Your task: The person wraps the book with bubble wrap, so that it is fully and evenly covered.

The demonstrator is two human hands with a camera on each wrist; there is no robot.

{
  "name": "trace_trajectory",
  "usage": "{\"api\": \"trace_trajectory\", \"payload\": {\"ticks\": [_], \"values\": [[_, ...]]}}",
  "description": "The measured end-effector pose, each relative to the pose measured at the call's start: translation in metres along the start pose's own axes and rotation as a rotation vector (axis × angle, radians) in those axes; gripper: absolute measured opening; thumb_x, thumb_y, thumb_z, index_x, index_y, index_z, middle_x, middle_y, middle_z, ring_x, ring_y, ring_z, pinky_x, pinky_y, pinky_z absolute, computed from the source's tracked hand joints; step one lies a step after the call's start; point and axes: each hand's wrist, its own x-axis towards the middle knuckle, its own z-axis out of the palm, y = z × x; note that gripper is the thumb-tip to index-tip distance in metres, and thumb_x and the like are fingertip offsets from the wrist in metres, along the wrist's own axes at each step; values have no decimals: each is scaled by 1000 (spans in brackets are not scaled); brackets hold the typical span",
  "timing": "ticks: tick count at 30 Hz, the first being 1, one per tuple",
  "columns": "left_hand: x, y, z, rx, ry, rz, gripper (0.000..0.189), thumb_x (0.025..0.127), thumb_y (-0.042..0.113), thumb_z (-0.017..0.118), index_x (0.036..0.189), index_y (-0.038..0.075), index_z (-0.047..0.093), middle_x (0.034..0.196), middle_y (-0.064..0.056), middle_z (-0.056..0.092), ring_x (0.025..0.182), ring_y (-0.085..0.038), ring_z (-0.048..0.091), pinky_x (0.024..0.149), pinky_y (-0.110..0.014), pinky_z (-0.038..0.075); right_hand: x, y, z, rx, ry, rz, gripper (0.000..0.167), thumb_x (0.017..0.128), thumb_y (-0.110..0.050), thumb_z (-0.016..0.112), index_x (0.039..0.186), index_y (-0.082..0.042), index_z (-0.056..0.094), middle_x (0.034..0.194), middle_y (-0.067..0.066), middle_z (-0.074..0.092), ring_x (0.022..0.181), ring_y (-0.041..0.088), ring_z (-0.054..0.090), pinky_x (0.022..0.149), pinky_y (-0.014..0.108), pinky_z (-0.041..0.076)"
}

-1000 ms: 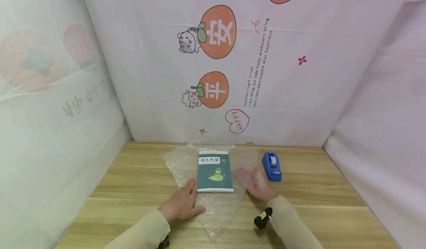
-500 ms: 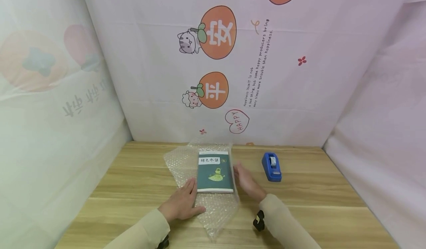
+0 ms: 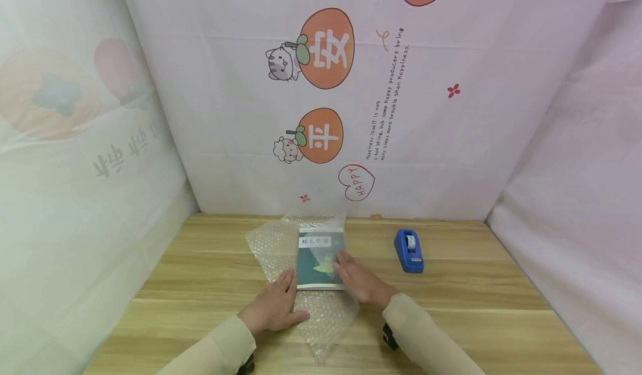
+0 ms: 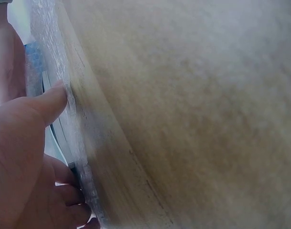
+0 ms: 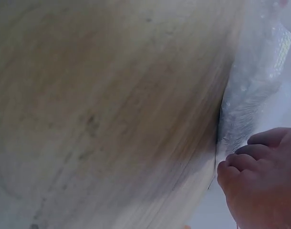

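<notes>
A book with a green cover (image 3: 307, 270) lies on a sheet of bubble wrap (image 3: 328, 320) in the head view. The wrap's right flap is folded over the book's right part and blurs the cover there. My right hand (image 3: 365, 281) rests its extended fingers on that flap at the book's right edge. At the book's lower left, my left hand (image 3: 273, 306) lies flat on the wrap, thumb spread to the right. The left wrist view shows the left thumb and fingers (image 4: 59, 100) against the wrap's edge. In the right wrist view, bubble wrap (image 5: 253, 81) runs beside my right hand (image 5: 267, 176).
A blue tape dispenser (image 3: 409, 255) with a roll of clear tape stands right of the book on the wooden table (image 3: 471, 291). Printed white cloth (image 3: 225, 141) hangs behind the table and along both sides.
My right hand has moved left, folding the wrap's right flap up and over the book's right part. My left hand has stayed in place.
</notes>
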Motion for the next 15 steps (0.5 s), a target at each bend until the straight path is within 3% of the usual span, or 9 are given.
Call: {"api": "trace_trajectory", "payload": {"ticks": [6, 15], "values": [[0, 1, 0, 13, -3, -3, 99, 101, 59, 61, 158, -16, 31, 170, -33, 26, 160, -45, 27, 127, -58, 36, -5, 1, 6, -180, -60, -31, 69, 116, -43, 28, 165, 5, 23, 176, 25, 15, 165, 41, 16, 134, 55, 21], [0, 1, 1, 1, -16, -26, 99, 101, 59, 61, 159, -14, 30, 171, -31, 24, 161, -43, 26, 127, -59, 36, -15, -8, 10, -349, -132, -69, 73, 115, -49, 30, 166, 2, 23, 177, 21, 16, 165, 38, 15, 133, 53, 24]]}}
